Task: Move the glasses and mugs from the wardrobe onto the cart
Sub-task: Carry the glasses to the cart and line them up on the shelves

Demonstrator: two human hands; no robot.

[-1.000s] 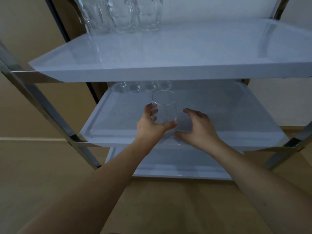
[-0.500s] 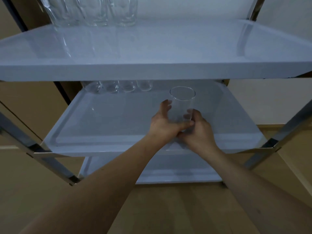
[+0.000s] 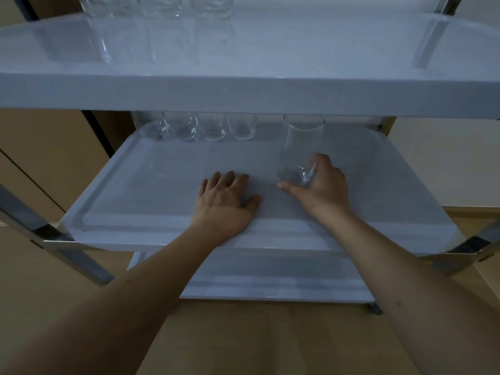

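Two hands reach over the middle shelf (image 3: 167, 185) of a white cart with a metal frame (image 3: 40, 228). The right hand (image 3: 322, 185) grips a clear tall glass (image 3: 300, 150) near its base, thumb stretched under the front of it and fingers curled round the far side; the glass stands upright, its foot at or just above the shelf surface, and I cannot tell whether it touches. It sits to the right of centre on that shelf, towards the back. The left hand (image 3: 224, 198) lies palm down on the same shelf, fingers straight and spread a little, holding nothing, near the glass but apart from it.

Along the back edge of the middle shelf stands a row of four short glasses (image 3: 197, 128), side by side, left of the held glass and partly hidden by the shelf above. The top shelf (image 3: 270, 90) carries more glasses (image 3: 157, 6) at its far left, only their lower parts in view, with their reflections on the glossy surface. A bottom shelf (image 3: 270, 280) shows below, between the two forearms. Under the cart is a wooden floor (image 3: 243, 342), and behind it a pale wall to the right and beige panels to the left
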